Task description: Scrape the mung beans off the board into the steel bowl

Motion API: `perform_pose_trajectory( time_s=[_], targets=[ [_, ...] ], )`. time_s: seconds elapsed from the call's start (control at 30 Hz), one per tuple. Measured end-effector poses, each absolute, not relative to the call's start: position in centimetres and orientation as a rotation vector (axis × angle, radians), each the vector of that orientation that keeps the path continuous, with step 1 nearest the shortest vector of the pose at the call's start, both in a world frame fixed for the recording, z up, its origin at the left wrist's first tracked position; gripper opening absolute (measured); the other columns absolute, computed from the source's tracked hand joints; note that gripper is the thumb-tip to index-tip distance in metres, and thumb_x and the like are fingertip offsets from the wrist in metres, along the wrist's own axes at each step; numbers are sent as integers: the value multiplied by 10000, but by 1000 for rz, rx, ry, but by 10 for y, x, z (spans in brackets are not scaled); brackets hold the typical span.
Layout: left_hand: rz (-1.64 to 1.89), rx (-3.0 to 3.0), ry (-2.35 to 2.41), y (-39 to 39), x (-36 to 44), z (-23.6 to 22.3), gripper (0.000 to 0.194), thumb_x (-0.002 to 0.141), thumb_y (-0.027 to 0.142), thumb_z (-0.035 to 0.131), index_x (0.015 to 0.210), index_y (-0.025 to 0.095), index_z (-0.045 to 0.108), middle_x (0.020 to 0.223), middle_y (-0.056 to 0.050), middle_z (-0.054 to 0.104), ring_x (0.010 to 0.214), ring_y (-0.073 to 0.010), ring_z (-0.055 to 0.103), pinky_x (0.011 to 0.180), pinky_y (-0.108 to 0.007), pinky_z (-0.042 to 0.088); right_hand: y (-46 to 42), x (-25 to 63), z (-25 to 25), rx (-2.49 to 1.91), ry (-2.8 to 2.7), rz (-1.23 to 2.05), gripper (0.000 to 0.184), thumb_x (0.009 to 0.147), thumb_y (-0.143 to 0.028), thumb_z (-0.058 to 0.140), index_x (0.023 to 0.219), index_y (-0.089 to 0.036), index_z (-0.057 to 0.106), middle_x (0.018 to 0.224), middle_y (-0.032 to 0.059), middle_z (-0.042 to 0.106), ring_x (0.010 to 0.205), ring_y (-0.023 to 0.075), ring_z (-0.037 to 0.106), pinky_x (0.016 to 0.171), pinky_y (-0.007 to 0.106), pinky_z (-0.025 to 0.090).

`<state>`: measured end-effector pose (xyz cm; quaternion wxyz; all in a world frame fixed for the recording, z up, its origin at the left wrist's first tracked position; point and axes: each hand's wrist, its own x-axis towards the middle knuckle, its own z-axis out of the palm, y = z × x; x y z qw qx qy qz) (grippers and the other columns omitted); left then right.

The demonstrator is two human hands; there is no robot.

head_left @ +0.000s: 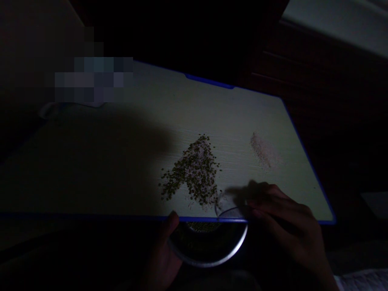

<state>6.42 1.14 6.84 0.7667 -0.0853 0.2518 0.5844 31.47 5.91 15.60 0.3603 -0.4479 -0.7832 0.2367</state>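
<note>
A pale green board with a blue edge lies in front of me, and a heap of small green seeds sits on it near the front edge. To the right of the heap is a streak of pinkish powder. My left hand holds a round steel bowl under the board's front edge, with green seeds visible inside. My right hand grips a small clear glass dish at the edge, touching the heap's lower right side.
Dark wooden furniture surrounds the board at the right and back, with a pale surface in the top right corner. A large shadow covers the board's left half. A pixelated patch hides the upper left.
</note>
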Motion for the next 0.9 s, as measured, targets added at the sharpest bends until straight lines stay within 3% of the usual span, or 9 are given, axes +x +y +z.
perform_pose_trajectory(
  time_s=[0.33, 0.5, 0.7, 0.9],
  targets=[
    [1269, -225, 771, 11, 66, 60, 116, 746, 314, 910, 856, 347, 895, 1220, 28, 823, 1192, -326, 769, 1216, -447, 432, 56, 319, 151, -1198, -2012, 552, 277, 959, -128, 727, 1171, -296, 787, 1037, 3, 846, 947, 193, 750, 814, 385, 588],
    [1274, -250, 776, 8, 65, 56, 95, 797, 308, 865, 881, 340, 896, 1248, 34, 813, 1216, -313, 757, 1207, -427, 440, 52, 317, 148, -1388, -1787, 515, 319, 947, -145, 760, 1183, -358, 794, 1131, -25, 841, 1009, 173, 762, 853, 346, 609],
    [1287, -238, 628, 7, 63, 52, 238, 931, 211, 723, 1010, 369, 883, 1225, 58, 807, 1181, -258, 771, 1229, -409, 400, 55, 316, 149, -1261, -1932, 495, 338, 950, -124, 740, 1204, -341, 790, 1117, -15, 848, 1038, 189, 765, 875, 364, 611],
    [1281, -166, 559, 11, 65, 60, 161, 915, 273, 766, 988, 343, 891, 1166, 42, 833, 1246, -285, 735, 1272, -420, 328, 55, 320, 150, -1193, -1998, 531, 353, 951, -111, 726, 1219, -334, 773, 1088, -11, 843, 1079, 208, 748, 885, 391, 600]
  ],
)
